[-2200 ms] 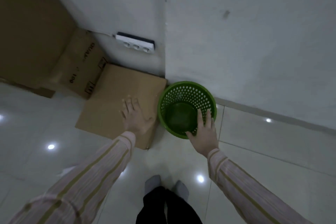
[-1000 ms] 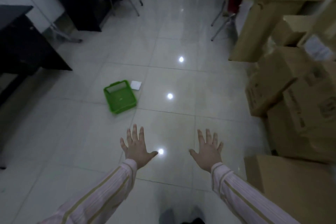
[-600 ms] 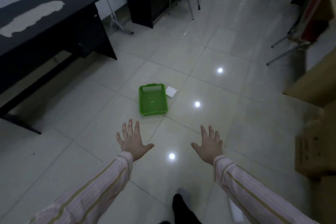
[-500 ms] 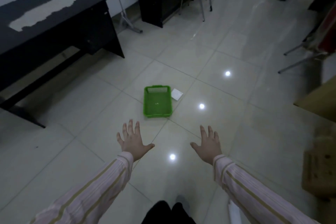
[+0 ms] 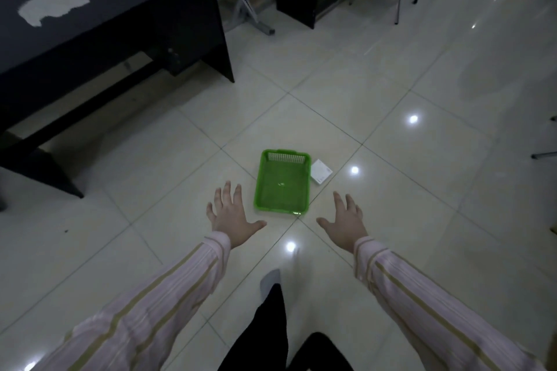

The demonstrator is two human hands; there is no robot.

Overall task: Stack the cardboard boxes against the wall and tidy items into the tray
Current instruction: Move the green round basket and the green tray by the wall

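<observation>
Hovering spread and empty, left grip [image 5: 230,215] and right grip [image 5: 346,221] flanked the green tray [image 5: 280,193]: likely light, stiff plastic, liftable by its rims.

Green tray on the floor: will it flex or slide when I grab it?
The green tray looks like thin plastic, perforated at the far wall, so probably light and slightly flexible. On the glossy tiled floor it would likely slide at a nudge. Low-walled, so unlikely to tip.
</observation>
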